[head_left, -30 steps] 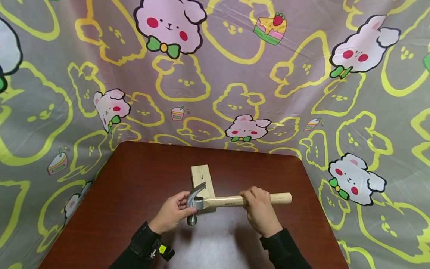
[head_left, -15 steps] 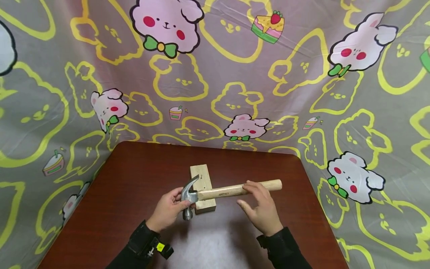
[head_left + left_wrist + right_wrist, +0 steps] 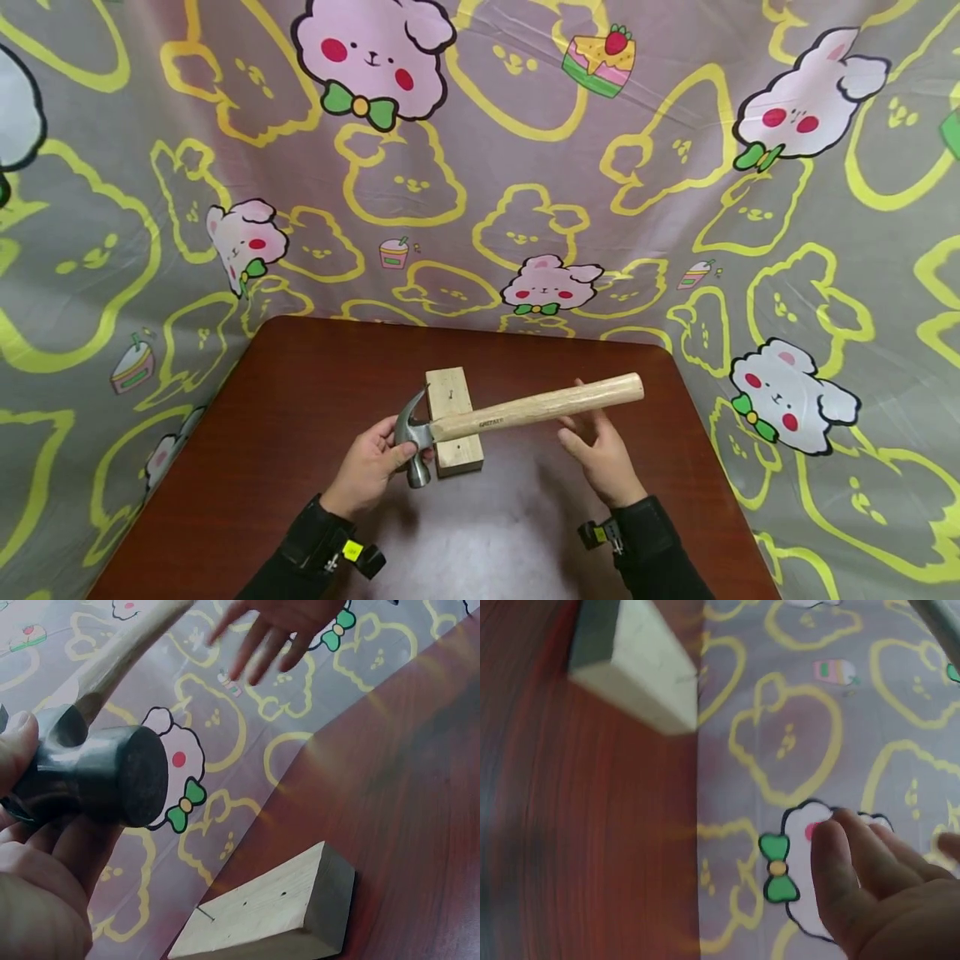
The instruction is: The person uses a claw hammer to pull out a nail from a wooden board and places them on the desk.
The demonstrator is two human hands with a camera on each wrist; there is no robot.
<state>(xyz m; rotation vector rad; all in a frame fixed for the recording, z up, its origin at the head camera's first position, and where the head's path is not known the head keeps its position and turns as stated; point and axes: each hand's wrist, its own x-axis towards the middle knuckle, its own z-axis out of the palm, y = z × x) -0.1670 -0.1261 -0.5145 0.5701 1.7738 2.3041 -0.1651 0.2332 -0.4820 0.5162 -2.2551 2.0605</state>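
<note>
My left hand (image 3: pixel 369 468) grips a claw hammer (image 3: pixel 536 407) by its steel head, thumb on the near side. The pale wooden handle slants up to the right, and the striking face (image 3: pixel 144 776) shows large in the left wrist view. Below the handle's far end is my right hand (image 3: pixel 606 457), its fingers spread and holding nothing; the handle hides part of them. Under the hammer a wooden block (image 3: pixel 459 454) lies on the table. A nail (image 3: pixel 205 913) stands up from the block's top, near its far end, with small dark holes (image 3: pixel 283 893) beside it.
The reddish-brown table (image 3: pixel 322 375) has rounded far corners. A grey cloth (image 3: pixel 420 167) printed with cartoon rabbits hangs around its back and sides. A small camera (image 3: pixel 360 557) is strapped to each wrist.
My right hand has let go of the handle and drawn down and away from it. The hammer's head has shifted left, and the handle's end has tilted upward.
</note>
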